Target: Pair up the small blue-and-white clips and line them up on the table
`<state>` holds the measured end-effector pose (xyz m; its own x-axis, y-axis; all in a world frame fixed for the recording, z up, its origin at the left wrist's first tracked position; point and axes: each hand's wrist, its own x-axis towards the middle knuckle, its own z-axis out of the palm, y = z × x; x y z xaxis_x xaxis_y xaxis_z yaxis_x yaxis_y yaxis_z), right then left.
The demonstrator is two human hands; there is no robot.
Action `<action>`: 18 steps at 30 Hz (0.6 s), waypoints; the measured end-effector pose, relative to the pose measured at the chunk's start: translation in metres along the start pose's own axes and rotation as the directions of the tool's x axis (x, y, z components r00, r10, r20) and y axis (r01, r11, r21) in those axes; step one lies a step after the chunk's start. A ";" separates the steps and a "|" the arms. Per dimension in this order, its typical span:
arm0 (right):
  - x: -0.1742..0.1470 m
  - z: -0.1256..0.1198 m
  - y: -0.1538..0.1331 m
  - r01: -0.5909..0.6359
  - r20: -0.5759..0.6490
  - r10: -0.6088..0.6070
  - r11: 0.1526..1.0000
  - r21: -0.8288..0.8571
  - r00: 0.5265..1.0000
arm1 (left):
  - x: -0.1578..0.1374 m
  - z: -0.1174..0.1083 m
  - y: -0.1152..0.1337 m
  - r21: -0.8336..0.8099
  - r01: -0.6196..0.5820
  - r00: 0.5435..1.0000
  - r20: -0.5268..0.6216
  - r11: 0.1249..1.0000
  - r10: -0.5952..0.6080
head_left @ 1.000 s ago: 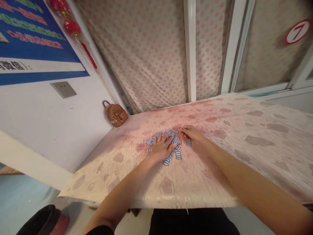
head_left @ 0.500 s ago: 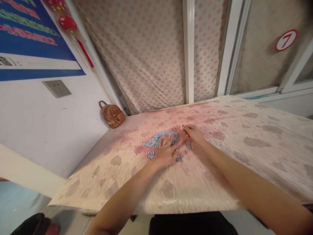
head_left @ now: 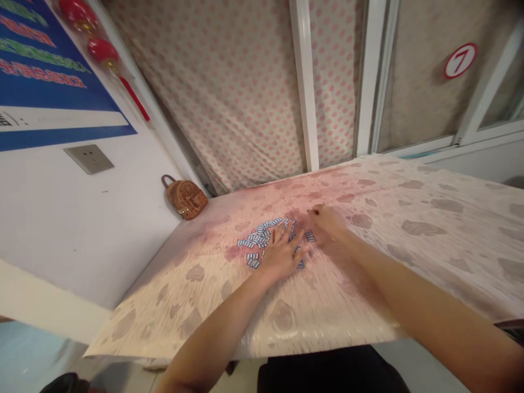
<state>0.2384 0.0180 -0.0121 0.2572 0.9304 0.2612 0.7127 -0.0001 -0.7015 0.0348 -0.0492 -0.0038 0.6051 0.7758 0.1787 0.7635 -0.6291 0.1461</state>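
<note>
My left hand (head_left: 281, 252) lies spread over small white pieces with blue edges (head_left: 257, 238), partly covering them. They sit in a loose cluster of short rows, and I cannot tell exactly what they are. Just beyond its right side, my right hand (head_left: 325, 218) is closed, thumb and fingers pinched together. A tiny dark spot shows at its fingertips; what it is stays too small to make out. Below that hand, a short separate row of the same pieces (head_left: 310, 236) rests on the patterned tablecloth (head_left: 196, 305).
A small brown backpack-shaped bag (head_left: 186, 198) leans by the wall at the table's back left corner. Behind the table hangs a dotted curtain (head_left: 229, 98) beside a white frame post (head_left: 305, 82). The near table edge runs close to a dark seat or lap.
The view has shifted slightly. My right hand has curled tighter and is a little blurred, still at the right of the cluster. My left hand stays spread over the pieces.
</note>
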 end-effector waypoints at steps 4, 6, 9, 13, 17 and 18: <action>-0.002 -0.006 0.001 0.016 0.084 -0.003 0.989 -0.150 0.996 | 0.003 -0.017 -0.024 -0.033 0.111 0.982 -0.152 0.993 -0.115; -0.003 -0.004 0.000 0.036 0.116 -0.014 0.981 -0.189 0.993 | 0.003 -0.027 -0.046 -0.031 0.218 0.954 -0.205 0.975 -0.220; -0.006 0.002 0.000 0.027 0.221 -0.007 0.996 -0.090 0.975 | -0.003 -0.042 -0.080 -0.073 0.407 0.892 -0.183 0.910 -0.414; -0.007 0.007 0.001 -0.041 0.295 -0.014 0.983 0.180 0.955 | -0.015 -0.060 -0.112 -0.083 0.578 0.808 -0.083 0.812 -0.584; -0.005 0.000 0.000 0.172 0.027 -0.175 0.981 0.087 0.984 | -0.018 -0.066 -0.114 -0.105 0.529 0.845 -0.025 0.842 -0.534; -0.005 -0.003 0.000 0.188 -0.018 -0.187 0.980 0.073 0.982 | -0.017 -0.065 -0.110 -0.120 0.476 0.877 0.002 0.871 -0.480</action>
<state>0.2391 0.0125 -0.0118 0.1315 0.9072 0.3996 0.6991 0.2009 -0.6863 -0.0739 0.0033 0.0402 0.1654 0.9826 0.0844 0.9262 -0.1841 0.3289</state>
